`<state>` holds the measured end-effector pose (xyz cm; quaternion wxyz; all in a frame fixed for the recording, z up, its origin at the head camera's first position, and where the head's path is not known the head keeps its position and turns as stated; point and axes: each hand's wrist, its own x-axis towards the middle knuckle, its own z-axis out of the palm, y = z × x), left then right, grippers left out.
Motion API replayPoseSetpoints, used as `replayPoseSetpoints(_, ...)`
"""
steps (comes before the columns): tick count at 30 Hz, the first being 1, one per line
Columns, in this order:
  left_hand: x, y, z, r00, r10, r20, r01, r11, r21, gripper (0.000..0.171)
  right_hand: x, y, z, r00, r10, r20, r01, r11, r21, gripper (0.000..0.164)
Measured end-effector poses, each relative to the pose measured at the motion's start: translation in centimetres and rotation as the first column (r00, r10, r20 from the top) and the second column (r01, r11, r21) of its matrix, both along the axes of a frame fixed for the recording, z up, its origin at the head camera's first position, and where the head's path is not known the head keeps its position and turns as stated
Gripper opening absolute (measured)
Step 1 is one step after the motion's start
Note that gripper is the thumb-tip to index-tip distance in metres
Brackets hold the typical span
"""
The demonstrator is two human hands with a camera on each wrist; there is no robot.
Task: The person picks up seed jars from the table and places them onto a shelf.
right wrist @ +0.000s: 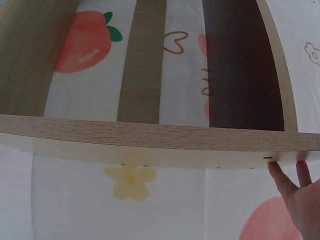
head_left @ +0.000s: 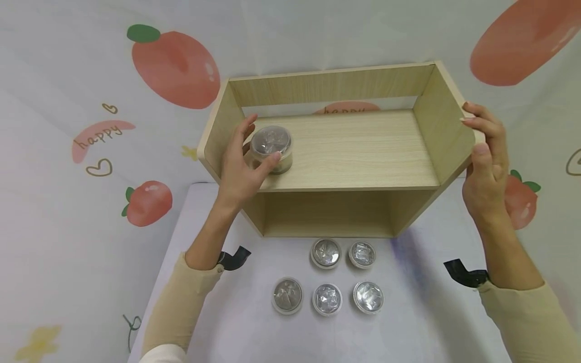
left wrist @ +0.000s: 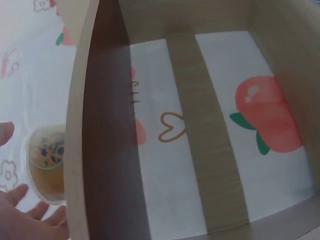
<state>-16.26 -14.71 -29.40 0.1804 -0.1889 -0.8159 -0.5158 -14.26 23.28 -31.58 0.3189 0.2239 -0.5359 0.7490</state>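
A round, clear-lidded jar [head_left: 271,143] stands on the upper board at the left end of a light wooden shelf unit [head_left: 358,151]. My left hand [head_left: 240,174] is spread around its left side, thumb overlapping the front of the lid and the index finger raised behind. From the left wrist, the jar [left wrist: 47,165] shows yellowish with dark specks, and a gap lies between it and the thumb. My right hand [head_left: 487,161] grips the front edge of the unit's right side panel. In the right wrist view, two fingers [right wrist: 282,182] touch that panel's outer face.
Several more lidded jars stand on the white table in front of the unit: two in the rear row, including one jar [head_left: 326,253], and three nearer, including another jar [head_left: 287,296]. A fruit-printed white cloth [head_left: 54,242] hangs behind and beside the unit.
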Motion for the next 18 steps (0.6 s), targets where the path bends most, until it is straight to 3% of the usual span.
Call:
replayPoseSetpoints(2, 0.3, 0.2, 0.2, 0.992, 0.015, -0.128, -0.02, 0.999, -0.038, 0.075, 0.0, 0.1, 0.0, 1.0, -0.006, 0.002, 0.006, 1.0, 0.008, 0.041)
replayPoseSetpoints(5, 0.8, 0.4, 0.4, 0.954, -0.007, -0.299, -0.014, 0.998, -0.067, 0.072, 0.1, 0.1, -0.1, 1.0, -0.014, 0.006, 0.013, 1.0, 0.018, 0.041)
replayPoseSetpoints(7, 1.2, 0.4, 0.6, 0.926, -0.036, -0.375, 0.014, 0.998, -0.06, 0.069, 0.1, 0.1, -0.1, 1.0, -0.017, 0.007, 0.017, 1.0, 0.022, 0.041)
replayPoseSetpoints(12, 2.5, 0.3, 0.9, 0.897, -0.074, -0.436, 0.097, 0.995, 0.031, 0.062, 0.1, -0.1, -0.1, 1.0, -0.013, 0.0, 0.013, 1.0, 0.013, 0.041)
replayPoseSetpoints(18, 4.3, 0.3, 1.0, 0.87, -0.039, -0.492, 0.089, 0.993, 0.078, 0.058, 0.0, -0.3, 0.0, 1.0, -0.011, -0.009, 0.011, 1.0, 0.014, 0.043)
